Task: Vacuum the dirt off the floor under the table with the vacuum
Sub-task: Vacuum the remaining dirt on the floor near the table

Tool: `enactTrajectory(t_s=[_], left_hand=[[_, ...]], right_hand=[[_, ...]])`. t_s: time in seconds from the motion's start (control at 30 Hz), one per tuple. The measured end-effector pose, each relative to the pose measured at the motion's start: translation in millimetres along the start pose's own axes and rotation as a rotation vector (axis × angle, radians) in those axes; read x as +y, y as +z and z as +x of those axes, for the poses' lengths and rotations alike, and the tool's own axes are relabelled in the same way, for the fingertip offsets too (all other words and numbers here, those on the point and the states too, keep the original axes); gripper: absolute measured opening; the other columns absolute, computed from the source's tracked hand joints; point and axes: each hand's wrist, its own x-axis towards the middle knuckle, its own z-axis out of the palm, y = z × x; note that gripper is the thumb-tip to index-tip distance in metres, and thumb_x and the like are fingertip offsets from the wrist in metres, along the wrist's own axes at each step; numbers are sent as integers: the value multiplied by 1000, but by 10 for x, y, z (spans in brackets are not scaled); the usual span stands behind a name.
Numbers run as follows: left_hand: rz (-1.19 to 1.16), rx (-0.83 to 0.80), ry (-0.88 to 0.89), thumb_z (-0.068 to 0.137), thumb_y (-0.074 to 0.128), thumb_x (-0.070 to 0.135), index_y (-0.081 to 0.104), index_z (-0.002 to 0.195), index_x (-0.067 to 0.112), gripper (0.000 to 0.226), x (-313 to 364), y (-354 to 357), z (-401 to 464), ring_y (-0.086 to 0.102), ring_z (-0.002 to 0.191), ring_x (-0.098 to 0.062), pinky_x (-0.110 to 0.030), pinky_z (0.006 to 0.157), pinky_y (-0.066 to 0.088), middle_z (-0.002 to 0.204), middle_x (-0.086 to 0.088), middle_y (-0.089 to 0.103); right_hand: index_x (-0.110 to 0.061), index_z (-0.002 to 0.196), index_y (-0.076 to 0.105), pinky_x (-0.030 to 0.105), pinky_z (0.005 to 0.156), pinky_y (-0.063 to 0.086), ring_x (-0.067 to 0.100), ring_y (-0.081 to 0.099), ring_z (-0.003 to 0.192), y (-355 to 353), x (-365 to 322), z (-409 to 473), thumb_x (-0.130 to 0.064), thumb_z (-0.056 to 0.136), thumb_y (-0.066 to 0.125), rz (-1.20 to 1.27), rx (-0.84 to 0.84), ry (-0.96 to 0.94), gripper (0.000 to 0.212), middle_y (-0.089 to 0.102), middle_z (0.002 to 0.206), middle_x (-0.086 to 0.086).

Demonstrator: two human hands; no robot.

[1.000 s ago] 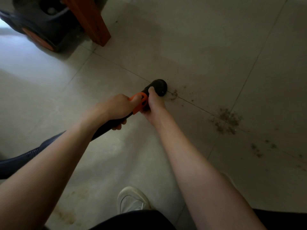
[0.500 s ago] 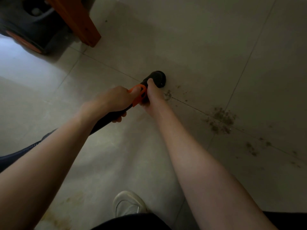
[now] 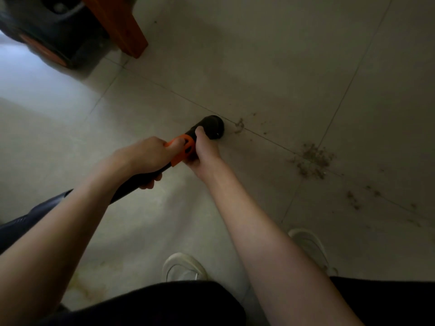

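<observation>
A black vacuum nozzle [image 3: 213,127] with an orange collar [image 3: 186,149] points down at the pale tiled floor. My left hand [image 3: 147,156] grips the black handle just behind the collar. My right hand [image 3: 203,152] holds the nozzle in front of the collar, thumb up along it. A small wisp of dirt [image 3: 239,126] lies just right of the nozzle mouth on the grout line. A bigger patch of dirt [image 3: 313,161] lies further right, with thinner specks [image 3: 353,198] beyond it. The ribbed hose [image 3: 28,216] runs off to the lower left.
A wooden table leg [image 3: 122,27] stands at the top left, with the black and orange vacuum body [image 3: 49,31] behind it. My two white shoes [image 3: 183,267] [image 3: 310,245] are on the floor near the bottom. Bare tiles stretch to the upper right.
The nozzle has drawn slightly back from the small wisp of dirt, which now lies apart from its mouth. Both hands keep their grip. My second shoe has come into view.
</observation>
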Motion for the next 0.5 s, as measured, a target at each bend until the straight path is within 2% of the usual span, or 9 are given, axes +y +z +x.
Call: enactTrajectory(t_s=[0.4,0.5], left_hand=[[45,-58,-28,92,31,63,51,110,7,62,-8,67,-130,47,39,-17,-25,44,43,60,-10,53],[62,-98,-68,92,32,63,50,110,7,62,-87,2,-163,47,40,-19,-27,45,44,62,-12,52]], right_hand=[[-6,135,44,38,90,52,30,59,113,-114,118,-214,-39,100,41,79,11,39,48,56,127,18],[-6,135,45,36,85,51,30,58,114,-59,200,-284,-37,101,42,106,-16,75,46,56,128,19]])
